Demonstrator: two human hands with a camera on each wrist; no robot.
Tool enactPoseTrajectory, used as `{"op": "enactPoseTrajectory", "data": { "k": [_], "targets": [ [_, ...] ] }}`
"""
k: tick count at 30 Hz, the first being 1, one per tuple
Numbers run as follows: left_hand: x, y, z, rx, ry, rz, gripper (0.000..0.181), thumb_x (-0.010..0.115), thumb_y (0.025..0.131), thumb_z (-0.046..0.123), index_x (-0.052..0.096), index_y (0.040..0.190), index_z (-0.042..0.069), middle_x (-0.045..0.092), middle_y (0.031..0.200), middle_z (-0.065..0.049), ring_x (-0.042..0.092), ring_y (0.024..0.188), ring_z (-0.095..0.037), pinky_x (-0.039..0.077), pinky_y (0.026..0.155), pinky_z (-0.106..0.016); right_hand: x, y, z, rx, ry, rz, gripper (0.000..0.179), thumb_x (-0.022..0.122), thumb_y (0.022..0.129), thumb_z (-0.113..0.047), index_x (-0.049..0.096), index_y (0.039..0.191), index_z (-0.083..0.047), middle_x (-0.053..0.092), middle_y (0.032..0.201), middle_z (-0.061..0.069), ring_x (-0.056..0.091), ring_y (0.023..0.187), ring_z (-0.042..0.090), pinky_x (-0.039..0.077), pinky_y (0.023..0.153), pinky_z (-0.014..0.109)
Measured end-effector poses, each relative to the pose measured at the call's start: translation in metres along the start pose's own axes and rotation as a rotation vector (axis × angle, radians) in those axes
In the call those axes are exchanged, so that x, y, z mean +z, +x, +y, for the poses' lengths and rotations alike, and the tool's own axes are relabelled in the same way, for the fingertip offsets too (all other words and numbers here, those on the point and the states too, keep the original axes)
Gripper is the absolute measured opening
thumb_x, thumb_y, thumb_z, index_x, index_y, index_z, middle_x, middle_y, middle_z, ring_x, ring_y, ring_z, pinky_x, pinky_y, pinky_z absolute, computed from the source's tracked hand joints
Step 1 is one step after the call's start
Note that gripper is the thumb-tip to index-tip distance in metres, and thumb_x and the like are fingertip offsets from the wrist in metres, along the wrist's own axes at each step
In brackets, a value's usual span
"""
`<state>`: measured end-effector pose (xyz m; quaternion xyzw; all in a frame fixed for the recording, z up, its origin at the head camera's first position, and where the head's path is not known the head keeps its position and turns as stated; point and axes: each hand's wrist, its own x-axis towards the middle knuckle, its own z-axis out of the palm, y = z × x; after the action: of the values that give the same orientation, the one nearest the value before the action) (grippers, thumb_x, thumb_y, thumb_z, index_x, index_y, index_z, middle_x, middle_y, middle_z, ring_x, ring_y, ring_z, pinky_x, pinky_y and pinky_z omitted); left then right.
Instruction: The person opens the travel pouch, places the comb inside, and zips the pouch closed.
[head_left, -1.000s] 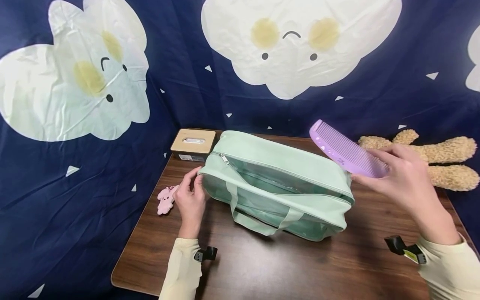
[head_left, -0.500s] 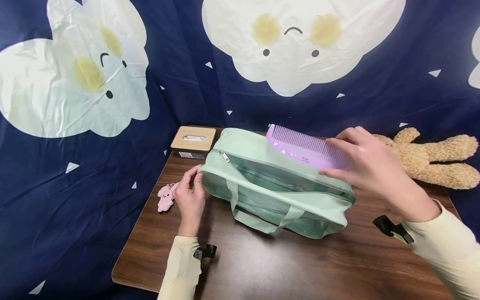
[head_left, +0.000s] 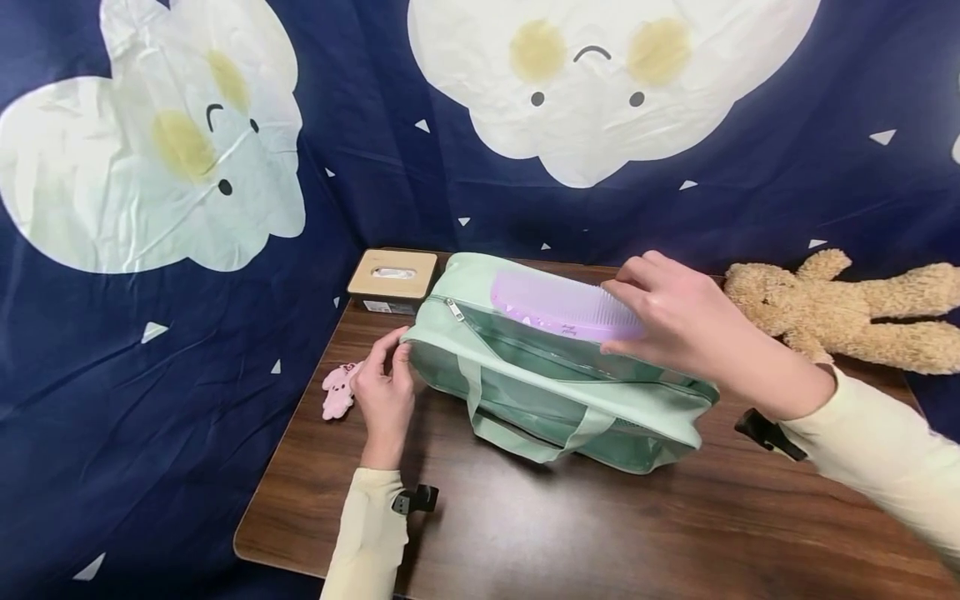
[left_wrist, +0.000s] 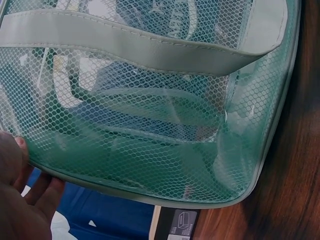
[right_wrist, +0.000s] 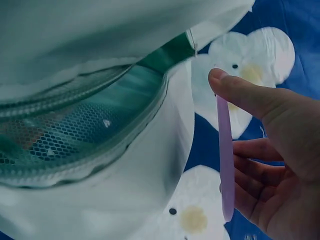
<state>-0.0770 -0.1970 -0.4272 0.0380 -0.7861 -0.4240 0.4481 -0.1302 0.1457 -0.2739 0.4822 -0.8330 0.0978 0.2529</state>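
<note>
- Left forearm (head_left: 365,529) runs almost straight up from the lower edge of the head view.
- Left hand (head_left: 384,398) pinches, its left fingers (head_left: 377,352) bent forward, left thumb (head_left: 402,365) opposite.
- Right forearm (head_left: 873,450) slants in from the lower right.
- Right hand (head_left: 678,315), well apart from the left, grips in a pinch.
- Right thumb (right_wrist: 245,92) extends nearly straight; right fingers (right_wrist: 257,172) curl beneath it in the right wrist view.

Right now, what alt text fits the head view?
A right hand holds a purple comb over an open green bag while the left hand pinches its left corner. A tissue box, pink charm and teddy lie around it on the table.
</note>
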Motion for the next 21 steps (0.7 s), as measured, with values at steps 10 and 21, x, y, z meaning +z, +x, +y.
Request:
{"op": "enactPoseTrajectory", "data": {
  "k": [10,21],
  "targets": [
    [0.001,-0.002,-0.003,0.005,0.007,0.013,0.016,0.076,0.091,0.000,0.077,0.106,-0.001,0.079,0.097,-0.016,0.072,0.083,-0.026,0.046,0.075,-0.013,0.014,0.014,-0.011,-0.053,-0.061,-0.085,0.063,0.099,0.061,-0.032,0.072,0.104,0.006,0.064,0.095,0.015,0.059,0.087,0.032,0.055,0.075,0.041],
    [0.001,-0.001,-0.003,0.012,0.011,0.013,0.016,0.075,0.091,-0.001,0.078,0.106,0.000,0.079,0.096,-0.015,0.069,0.078,-0.024,0.047,0.071,-0.018,0.024,0.015,-0.015,-0.059,-0.076,-0.107,0.062,0.100,0.057,-0.030,0.072,0.098,0.006,0.063,0.091,0.014,0.057,0.083,0.031,0.054,0.076,0.041]
  ]
}}
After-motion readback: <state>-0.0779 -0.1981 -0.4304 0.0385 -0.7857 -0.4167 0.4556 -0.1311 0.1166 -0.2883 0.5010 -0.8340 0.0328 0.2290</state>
